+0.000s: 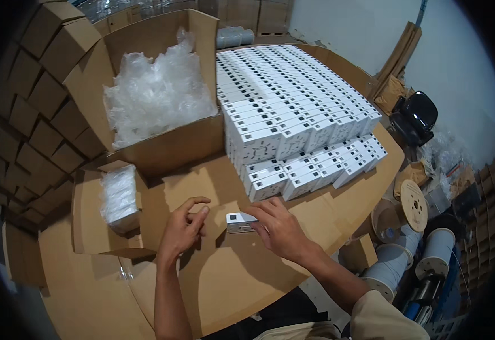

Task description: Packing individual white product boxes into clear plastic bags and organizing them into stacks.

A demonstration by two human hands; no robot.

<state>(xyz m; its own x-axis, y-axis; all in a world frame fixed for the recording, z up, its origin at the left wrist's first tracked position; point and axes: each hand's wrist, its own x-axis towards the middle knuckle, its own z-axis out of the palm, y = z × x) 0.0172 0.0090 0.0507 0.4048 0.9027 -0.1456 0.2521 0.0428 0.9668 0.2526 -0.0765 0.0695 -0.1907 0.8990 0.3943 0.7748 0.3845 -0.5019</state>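
A small white box (239, 223) with a dark square on its top edge is in my right hand (278, 226), gripped at its right end between thumb and fingers above the cardboard-covered table (224, 283). To the left of it, my left hand (185, 225) is held apart from the box, fingers curved and spread from the thumb, with nothing in it. Just beyond my right hand stands a large stepped stack of like white boxes (264, 148). Close to my left hand is a small open carton (88, 229) that has a clear-wrapped bundle (118, 195) inside.
A large open carton (171, 144) full of clear plastic bags (159, 90) stands behind the small one. Brown cartons (37, 124) are piled at the left. To the right on the floor are cable spools (392, 263), a wooden reel (413, 205) and a black chair (414, 116).
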